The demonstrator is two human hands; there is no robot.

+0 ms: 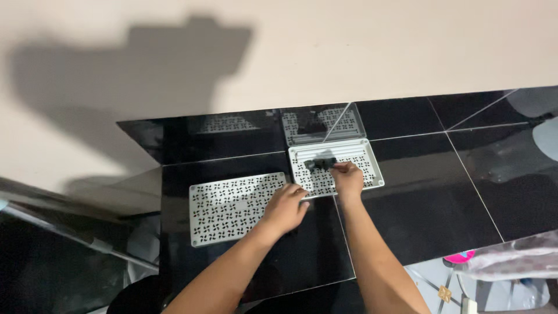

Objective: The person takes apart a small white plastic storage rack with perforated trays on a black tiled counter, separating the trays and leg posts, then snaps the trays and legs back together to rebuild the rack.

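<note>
Two hands are busy on a big shiny black tiled floor (pixel 407 197) that runs up to a pale wall (pixel 349 52). Take the white tray (pixel 375 168) as the landmark: it is a flat white frame with rows of little pinwheel holes, and it lies on the black floor close to the wall. Just left of the tray, almost touching its near corner, lies a flat grey panel (pixel 229 206) with the same hole pattern. Behind the tray, the shiny black strip under the wall shows a mirror picture of both pieces. The left hand (pixel 286 208) sits at the tray's near left corner, fingers curled down and pressed on the edge, so it seems to hold the tray steady. The right hand (pixel 349 177) is over the middle of the tray, fingers pinched tight on a small black part (pixel 319 163) that rests on top of the tray. I think the step now is fitting or working this black part on the tray. The next move would need a firm grip, a steady tray, and a careful push so the little part lines up and does not slip
</note>
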